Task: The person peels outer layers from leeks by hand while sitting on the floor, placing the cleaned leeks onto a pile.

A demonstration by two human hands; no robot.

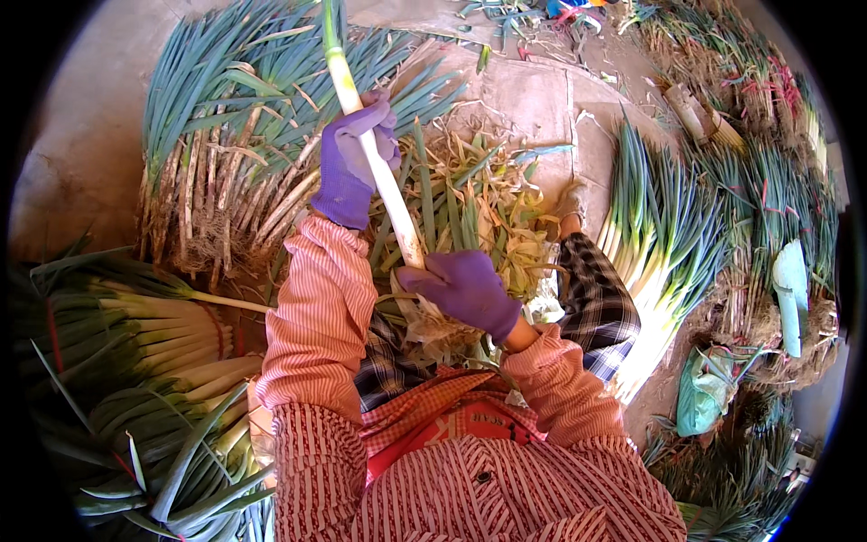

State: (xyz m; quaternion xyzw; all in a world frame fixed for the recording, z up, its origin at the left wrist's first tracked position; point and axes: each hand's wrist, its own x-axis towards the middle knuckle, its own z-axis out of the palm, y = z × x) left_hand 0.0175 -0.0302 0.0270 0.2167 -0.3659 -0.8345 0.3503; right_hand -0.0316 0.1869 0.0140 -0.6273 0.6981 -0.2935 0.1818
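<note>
A long white-stemmed leek (386,188) slants across the middle in front of me, its green top running out of the upper edge. My left hand (352,161), in a purple glove, wraps round its upper stem. Lower down, my right hand (470,291), gloved alike, closes on the root end; the very tip is hidden by the fingers. Beneath both hands lies a heap of peeled yellow and brown leaves (497,203), with some green ones among them.
Untrimmed leeks with dirty roots (212,172) lie at the far left. Tied bundles of white leeks (172,334) are stacked at the near left. Loose clean leeks (655,235) lie beyond my right leg (596,298). Further right are more rooted bundles (768,199) and a green bag (706,390).
</note>
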